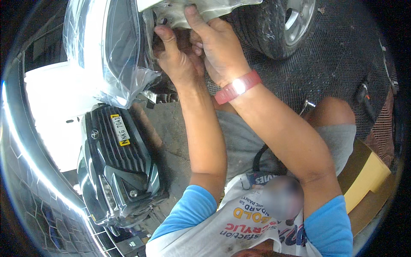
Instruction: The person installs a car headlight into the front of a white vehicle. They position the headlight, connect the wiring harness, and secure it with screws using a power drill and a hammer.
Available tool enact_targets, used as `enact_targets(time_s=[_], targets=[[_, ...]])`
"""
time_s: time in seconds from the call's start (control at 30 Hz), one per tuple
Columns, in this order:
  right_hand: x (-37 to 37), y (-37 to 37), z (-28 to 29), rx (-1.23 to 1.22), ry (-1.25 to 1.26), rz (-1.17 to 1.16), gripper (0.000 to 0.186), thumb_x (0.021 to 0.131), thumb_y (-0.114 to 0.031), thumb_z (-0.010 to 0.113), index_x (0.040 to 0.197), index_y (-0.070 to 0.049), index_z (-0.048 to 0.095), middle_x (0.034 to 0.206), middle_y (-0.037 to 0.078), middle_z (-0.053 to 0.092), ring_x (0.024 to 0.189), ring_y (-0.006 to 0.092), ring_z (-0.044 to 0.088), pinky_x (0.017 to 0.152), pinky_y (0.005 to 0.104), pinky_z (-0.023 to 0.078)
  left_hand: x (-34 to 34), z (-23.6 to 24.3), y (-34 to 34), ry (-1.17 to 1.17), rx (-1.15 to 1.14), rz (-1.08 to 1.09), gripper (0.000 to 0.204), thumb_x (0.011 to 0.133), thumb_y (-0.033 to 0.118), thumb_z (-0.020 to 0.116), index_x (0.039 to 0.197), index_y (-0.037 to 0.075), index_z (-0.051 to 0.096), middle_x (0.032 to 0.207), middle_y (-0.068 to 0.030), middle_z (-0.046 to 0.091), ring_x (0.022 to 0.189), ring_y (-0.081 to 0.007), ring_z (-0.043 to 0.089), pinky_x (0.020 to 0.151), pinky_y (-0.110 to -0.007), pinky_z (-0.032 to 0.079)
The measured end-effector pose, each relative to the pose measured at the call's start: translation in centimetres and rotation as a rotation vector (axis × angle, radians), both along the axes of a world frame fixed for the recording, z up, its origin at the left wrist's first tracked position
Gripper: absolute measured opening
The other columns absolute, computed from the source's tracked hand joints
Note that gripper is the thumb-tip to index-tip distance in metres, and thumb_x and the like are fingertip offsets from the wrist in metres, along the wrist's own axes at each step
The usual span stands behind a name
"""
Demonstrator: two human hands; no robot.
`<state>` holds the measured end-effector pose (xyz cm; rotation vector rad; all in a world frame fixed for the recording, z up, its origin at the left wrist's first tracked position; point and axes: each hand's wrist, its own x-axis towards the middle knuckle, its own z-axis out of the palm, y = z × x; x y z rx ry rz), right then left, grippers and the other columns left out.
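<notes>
My left hand (180, 64) and right hand (220, 51), grips hidden from view, met a likely stiff, light panel (173, 12), best held by the edge nearest them.

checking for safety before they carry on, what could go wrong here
Two possible risks:

1. The left hand and right hand are bare and close together at the edge of the pale panel; if one slips, fingers could get scraped or pinched.

2. Loose clear plastic sheeting hangs beside the left wrist and might snag or get in the way.
</notes>
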<state>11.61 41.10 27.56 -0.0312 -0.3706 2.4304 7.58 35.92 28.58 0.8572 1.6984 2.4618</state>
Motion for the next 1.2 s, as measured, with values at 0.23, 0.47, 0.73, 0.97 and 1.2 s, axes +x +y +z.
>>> enact_targets(time_s=[0.23, 0.47, 0.73, 0.97, 1.2], targets=[[1.1, 0.1, 0.3, -0.091, -0.187, 0.116, 0.046, 0.101, -0.049, 0.064, 0.093, -0.005, 0.069, 0.077, -0.003, 0.056, 0.069, 0.009, 0.046, 0.065, 0.0285, 0.04, 1.2, 0.6, 0.4, 0.058, -0.06, 0.102, 0.048, 0.094, 0.048, 0.072, 0.099, 0.001, 0.063, 0.08, -0.0055, 0.066, 0.065, -0.0127, 0.062, 0.054, -0.026, 0.048], [0.2, 1.4, -0.1, -0.041, -0.248, 0.057, 0.056, 0.104, -0.051, 0.056, 0.104, 0.004, 0.068, 0.089, 0.005, 0.061, 0.078, 0.0135, 0.049, 0.072, 0.0312, 0.042, 0.3, 0.0, 0.3, 0.083, 0.032, 0.05, 0.05, 0.096, 0.042, 0.071, 0.124, 0.001, 0.06, 0.11, -0.0061, 0.068, 0.093, -0.0164, 0.065, 0.078, -0.032, 0.055], [0.9, 1.7, 0.7, -0.018, -0.269, 0.025, 0.067, 0.107, -0.05, 0.05, 0.118, 0.014, 0.064, 0.114, 0.019, 0.069, 0.101, 0.0215, 0.061, 0.092, 0.0369, 0.048, 1.5, 0.4, 1.5, 0.064, 0.136, 0.063, 0.052, 0.094, 0.036, 0.075, 0.125, -0.001, 0.059, 0.118, -0.0103, 0.068, 0.106, -0.023, 0.067, 0.092, -0.037, 0.057], [1.9, 2.1, 1.2, 0.028, -0.367, 0.075, 0.065, 0.107, -0.05, 0.05, 0.114, 0.012, 0.065, 0.107, 0.017, 0.068, 0.096, 0.0204, 0.06, 0.088, 0.0366, 0.048, 1.2, 0.2, 1.2, 0.037, 0.12, 0.092, 0.048, 0.095, 0.033, 0.074, 0.124, -0.002, 0.059, 0.119, -0.0115, 0.067, 0.107, -0.0245, 0.066, 0.093, -0.04, 0.057], [4.5, 1.9, 3.1, -0.107, -0.069, 0.182, 0.056, 0.108, -0.048, 0.048, 0.114, 0.004, 0.065, 0.1, 0.011, 0.069, 0.084, 0.0188, 0.064, 0.075, 0.0323, 0.052, 1.1, 0.4, 1.0, 0.04, 0.059, 0.112, 0.049, 0.097, 0.035, 0.072, 0.127, -0.002, 0.058, 0.119, -0.0112, 0.067, 0.105, -0.0248, 0.066, 0.09, -0.04, 0.057]])
